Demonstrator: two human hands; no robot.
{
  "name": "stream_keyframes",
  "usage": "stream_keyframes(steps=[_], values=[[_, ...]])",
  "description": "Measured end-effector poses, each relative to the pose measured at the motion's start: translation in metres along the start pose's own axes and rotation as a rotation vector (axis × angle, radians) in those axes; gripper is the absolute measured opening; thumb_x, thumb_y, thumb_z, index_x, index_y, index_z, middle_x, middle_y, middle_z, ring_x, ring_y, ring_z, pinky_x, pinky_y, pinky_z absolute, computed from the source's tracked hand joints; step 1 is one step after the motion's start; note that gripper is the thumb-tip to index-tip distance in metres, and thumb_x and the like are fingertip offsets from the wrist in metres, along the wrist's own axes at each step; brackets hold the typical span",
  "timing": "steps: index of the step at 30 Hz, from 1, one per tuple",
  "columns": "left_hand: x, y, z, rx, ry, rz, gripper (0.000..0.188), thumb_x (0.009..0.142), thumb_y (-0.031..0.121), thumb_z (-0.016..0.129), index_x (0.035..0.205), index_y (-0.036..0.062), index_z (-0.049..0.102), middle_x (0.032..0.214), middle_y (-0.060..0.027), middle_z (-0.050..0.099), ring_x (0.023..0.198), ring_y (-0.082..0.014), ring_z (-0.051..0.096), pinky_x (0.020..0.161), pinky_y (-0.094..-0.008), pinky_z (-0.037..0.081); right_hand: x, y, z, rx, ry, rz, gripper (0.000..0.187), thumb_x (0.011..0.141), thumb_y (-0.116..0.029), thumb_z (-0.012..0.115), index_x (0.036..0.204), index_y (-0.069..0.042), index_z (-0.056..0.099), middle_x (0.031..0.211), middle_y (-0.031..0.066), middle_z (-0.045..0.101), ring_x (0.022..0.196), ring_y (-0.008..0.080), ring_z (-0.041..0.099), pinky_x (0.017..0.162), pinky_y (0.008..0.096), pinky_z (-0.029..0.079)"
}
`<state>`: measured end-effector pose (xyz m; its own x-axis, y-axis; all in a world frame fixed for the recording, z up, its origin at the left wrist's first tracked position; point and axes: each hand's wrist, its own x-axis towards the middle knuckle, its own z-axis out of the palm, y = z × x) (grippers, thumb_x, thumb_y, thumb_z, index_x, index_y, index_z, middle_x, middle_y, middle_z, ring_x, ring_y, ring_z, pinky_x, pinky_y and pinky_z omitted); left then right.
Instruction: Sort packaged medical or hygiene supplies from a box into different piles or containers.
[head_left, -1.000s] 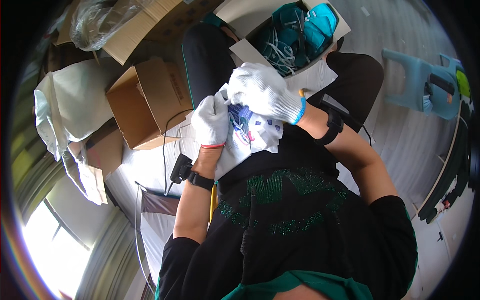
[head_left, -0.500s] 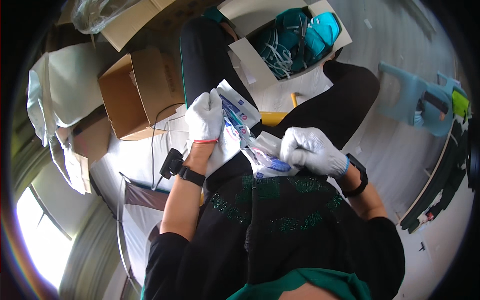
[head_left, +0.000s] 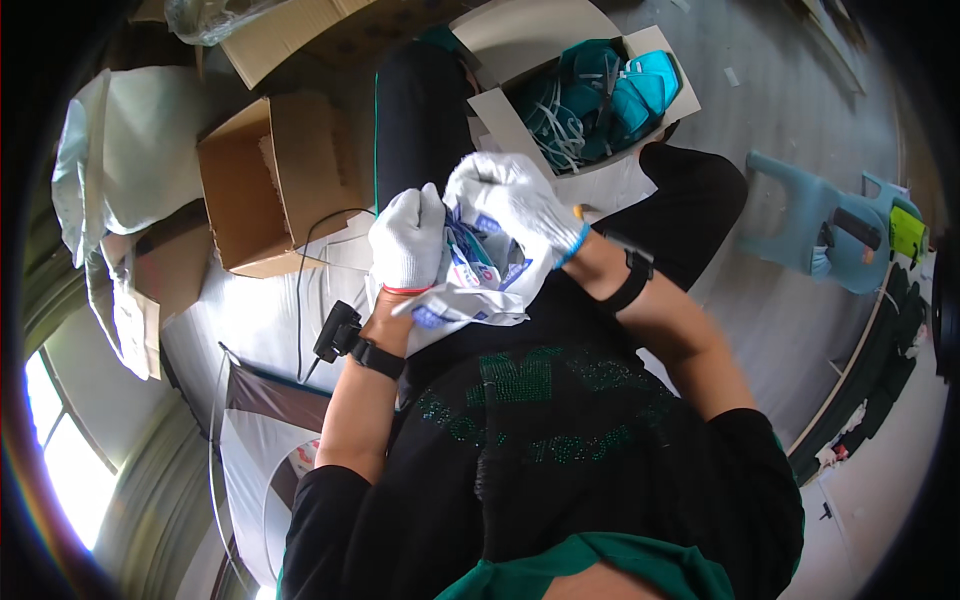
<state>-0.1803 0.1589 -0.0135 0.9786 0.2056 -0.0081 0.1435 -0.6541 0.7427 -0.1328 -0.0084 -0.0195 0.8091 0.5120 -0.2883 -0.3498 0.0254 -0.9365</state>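
Both my hands wear white knit gloves and meet above my lap. My left hand (head_left: 408,240) is closed, pinching the left edge of a crumpled white plastic pouch (head_left: 490,303) with blue print. My right hand (head_left: 512,200) is closed with bent fingers at the pouch's upper part, close to my left hand. Between the hands a shiny, partly clear package (head_left: 468,255) with blue and red print shows in the pouch's middle. What it contains cannot be made out. The pouch's lower flap is folded out toward my body.
Ahead, a carton (head_left: 640,140) holds teal padded pieces with white straps. An open brown cardboard box (head_left: 240,190) stands to the left, near white plastic sheeting (head_left: 150,150). A black cable (head_left: 303,290) runs beside my left arm. A light-blue plastic stool (head_left: 800,230) stands at right.
My right hand has moved up and left from near my waist to beside my left hand. The pouch's lower part has folded out toward me. My left hand has stayed nearly in place.
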Motion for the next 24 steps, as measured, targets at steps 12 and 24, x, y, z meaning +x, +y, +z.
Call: stream_keyframes(steps=[12,24], values=[[0.003,-0.028,0.006,-0.339,0.081,-0.122,0.039,0.095,0.02,0.063,0.063,0.0017,0.05,0.061,-0.0243,0.043,0.051,-0.0307,0.032,0.05,-0.0377,0.038,-0.134,-0.045,-0.014,-0.118,-0.178,-0.007,0.005,0.081,0.001,0.067,0.083,-0.001,0.07,0.081,0.0044,0.068,0.073,0.0106,0.063,0.071,0.0264,0.051],[0.057,0.0,0.007,-0.742,-0.037,-0.093,0.021,0.096,0.012,0.065,0.094,-0.0081,0.069,0.08,0.0029,0.066,0.075,-0.0035,0.055,0.065,-0.0228,0.047,-0.074,0.072,-0.057,0.256,0.116,0.085,0.058,0.092,-0.019,0.065,0.144,-0.004,0.043,0.142,0.0169,0.047,0.135,0.0312,0.043,0.108,0.041,0.04]])
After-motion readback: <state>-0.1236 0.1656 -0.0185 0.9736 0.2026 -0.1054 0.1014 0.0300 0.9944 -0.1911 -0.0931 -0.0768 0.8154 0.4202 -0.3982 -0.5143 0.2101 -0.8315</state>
